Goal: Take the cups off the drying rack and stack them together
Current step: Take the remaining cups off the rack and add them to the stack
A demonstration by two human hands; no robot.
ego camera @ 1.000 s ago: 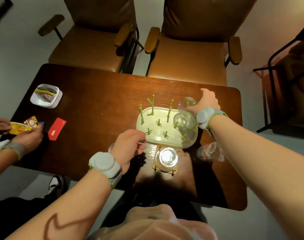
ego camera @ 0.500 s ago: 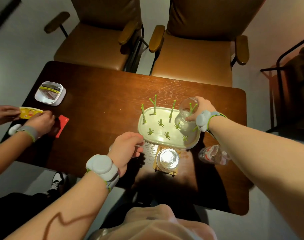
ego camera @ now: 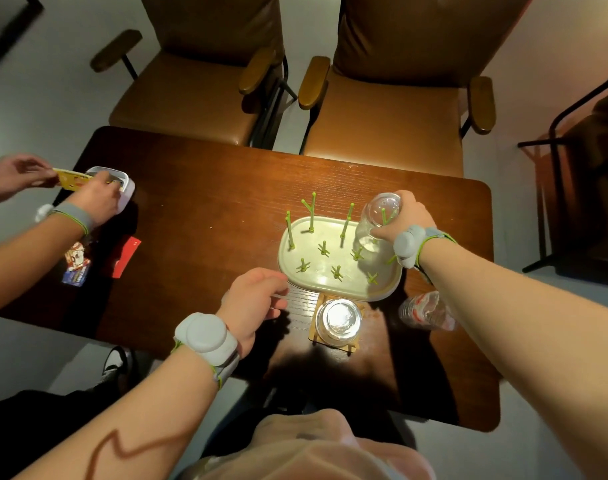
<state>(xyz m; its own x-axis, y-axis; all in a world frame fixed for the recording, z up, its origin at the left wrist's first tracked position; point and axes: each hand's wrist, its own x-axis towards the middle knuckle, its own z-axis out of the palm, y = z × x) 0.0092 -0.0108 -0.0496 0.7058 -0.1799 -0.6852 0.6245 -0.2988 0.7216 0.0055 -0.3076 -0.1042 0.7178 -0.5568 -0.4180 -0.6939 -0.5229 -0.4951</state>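
A pale drying rack (ego camera: 316,271) with green pegs stands mid-table. My right hand (ego camera: 404,216) grips an upturned clear cup (ego camera: 377,220) on the rack's back right peg, whose green tip shows through the glass. Another clear cup (ego camera: 338,320) rests upside down on a wooden coaster (ego camera: 351,346) just in front of the rack. My left hand (ego camera: 250,299) sits at the rack's front left corner. Its fingers curl over what looks like a second clear cup, which is mostly hidden beneath it.
A plastic bottle (ego camera: 425,311) lies under my right forearm. At the left, another person's hands (ego camera: 98,197) hold a yellow card over a white box (ego camera: 127,188), with a red card (ego camera: 124,256) nearby. Two brown armchairs (ego camera: 382,116) stand behind the table.
My right hand has closed round the cup on the back right peg. My left hand has stayed put. The other person's hands moved from the cards to the white box.
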